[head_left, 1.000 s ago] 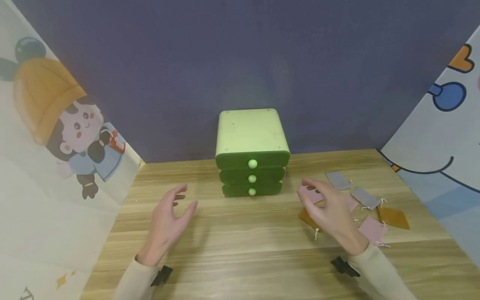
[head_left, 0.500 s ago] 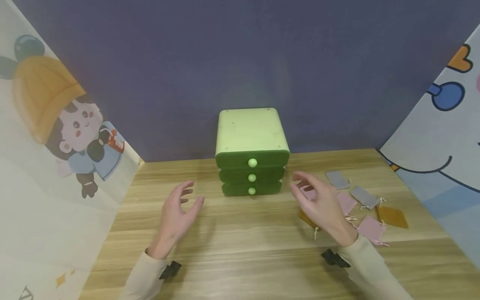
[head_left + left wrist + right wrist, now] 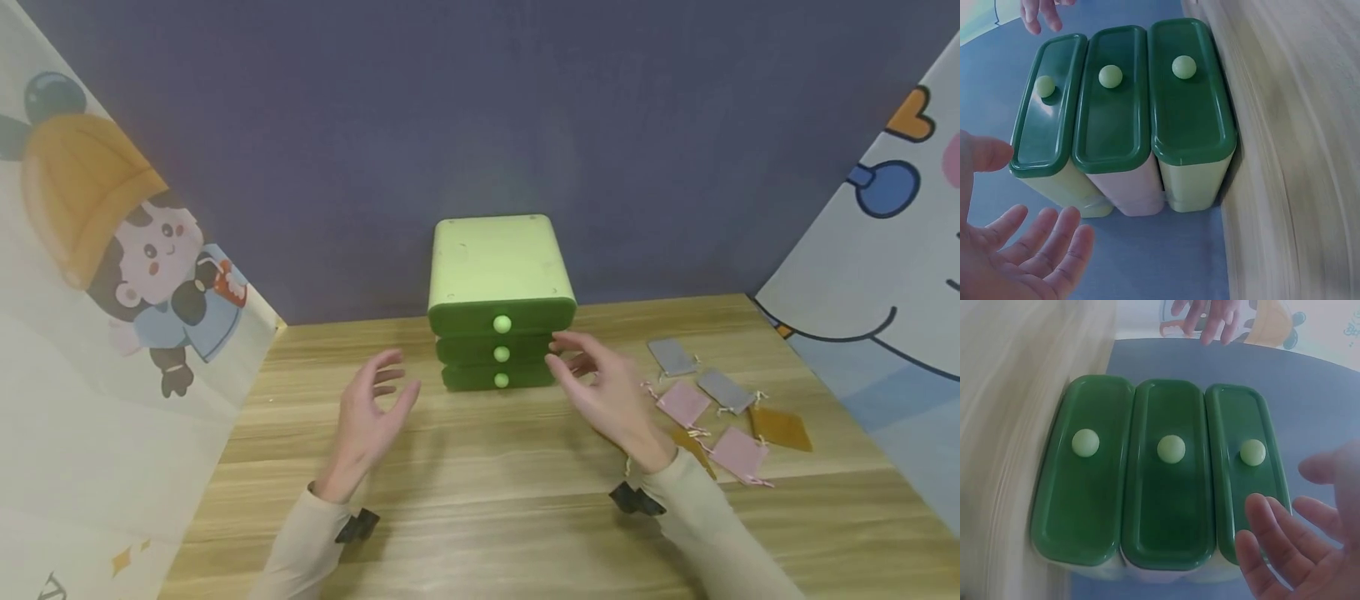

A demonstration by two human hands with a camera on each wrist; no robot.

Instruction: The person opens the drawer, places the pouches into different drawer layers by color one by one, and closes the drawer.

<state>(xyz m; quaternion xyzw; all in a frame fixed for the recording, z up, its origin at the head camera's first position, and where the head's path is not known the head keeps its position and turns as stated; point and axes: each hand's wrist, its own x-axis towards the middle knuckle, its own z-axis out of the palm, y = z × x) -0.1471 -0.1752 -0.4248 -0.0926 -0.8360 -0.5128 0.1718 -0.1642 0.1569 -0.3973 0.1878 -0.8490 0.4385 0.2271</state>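
A small drawer cabinet point(image 3: 498, 258) with a pale green top stands against the back wall. Its three dark green drawers, stacked and pushed in, each carry a round light green knob point(image 3: 502, 324). My left hand point(image 3: 371, 421) hovers left of the cabinet, thumb and fingers spread apart and holding nothing. Closer in, my right hand point(image 3: 607, 400) is held in front of the cabinet's right side, fingers loosely bent with nothing between them. The right wrist view has that hand point(image 3: 1300, 550) beside the top drawer point(image 3: 1250, 462); whether it touches cannot be told.
Several drawstring pouches lie on the wooden table point(image 3: 465, 517) at the right: grey point(image 3: 672, 357), pink point(image 3: 684, 404) and mustard point(image 3: 782, 428). My right arm partly hides some. A dark blue wall point(image 3: 495, 125) rises behind, with cartoon-printed panels on both sides.
My right hand has moved left, from over the pouches to the cabinet's right front, uncovering more pouches. My left hand has shifted right and slightly farther forward. The drawers have not moved.
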